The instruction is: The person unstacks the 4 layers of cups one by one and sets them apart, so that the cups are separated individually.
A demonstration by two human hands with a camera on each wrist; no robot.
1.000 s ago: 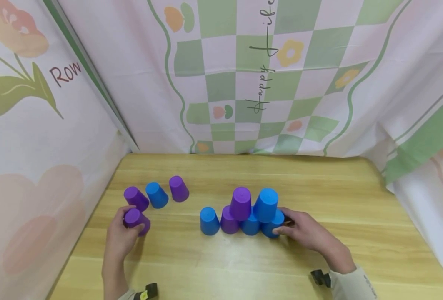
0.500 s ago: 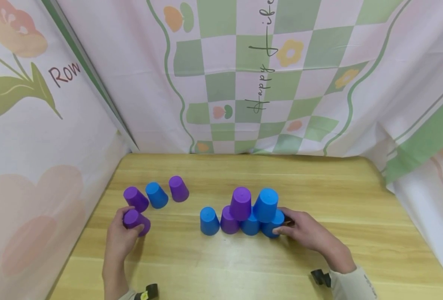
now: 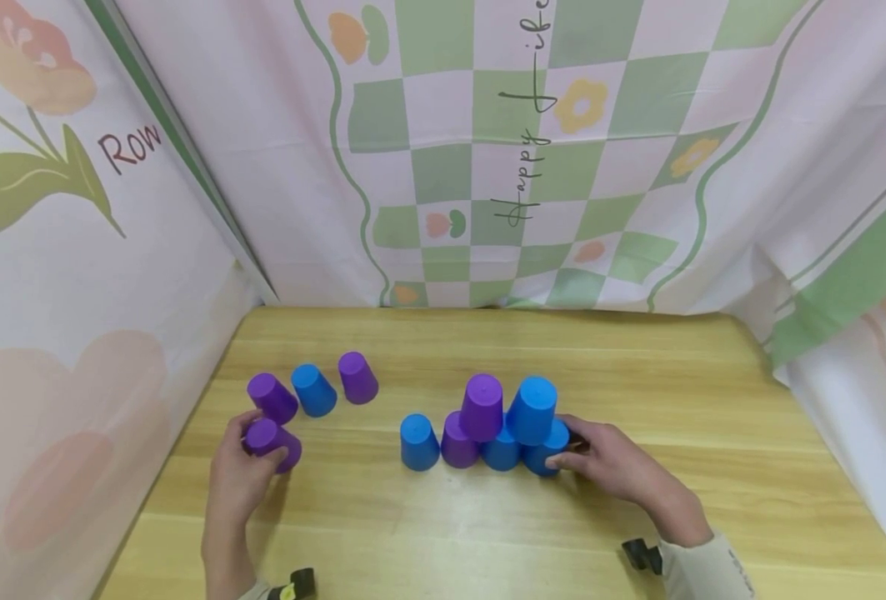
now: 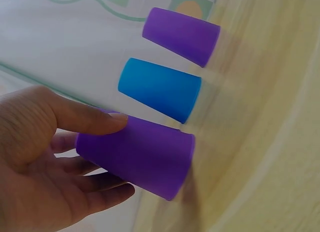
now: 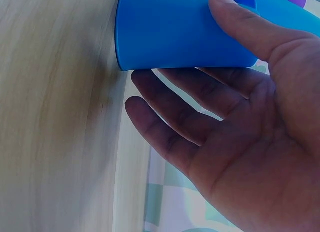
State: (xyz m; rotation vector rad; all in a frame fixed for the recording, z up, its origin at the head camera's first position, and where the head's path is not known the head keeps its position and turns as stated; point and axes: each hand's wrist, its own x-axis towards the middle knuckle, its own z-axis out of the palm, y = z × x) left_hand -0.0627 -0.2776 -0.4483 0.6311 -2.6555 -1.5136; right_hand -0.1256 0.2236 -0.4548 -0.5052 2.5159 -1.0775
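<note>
At the left of the table, my left hand (image 3: 240,475) holds an upside-down purple cup (image 4: 137,154), thumb on one side and fingers on the other. Whether its rim touches the table I cannot tell. My right hand (image 3: 611,462) grips the right-end blue cup (image 5: 185,35) of a row, thumb in front and some fingers behind. That row also has a blue cup (image 3: 501,454), a purple cup (image 3: 458,446) and, at its left end, another blue cup (image 3: 418,443). On top stand a purple cup (image 3: 482,408) and a blue cup (image 3: 533,410), both upside down.
Behind the left hand, a purple cup (image 3: 273,400), a blue cup (image 3: 313,390) and another purple cup (image 3: 357,379) stand upside down, apart from the stack. Patterned cloth (image 3: 443,167) hangs along the back edge of the wooden table (image 3: 427,550) and at both sides.
</note>
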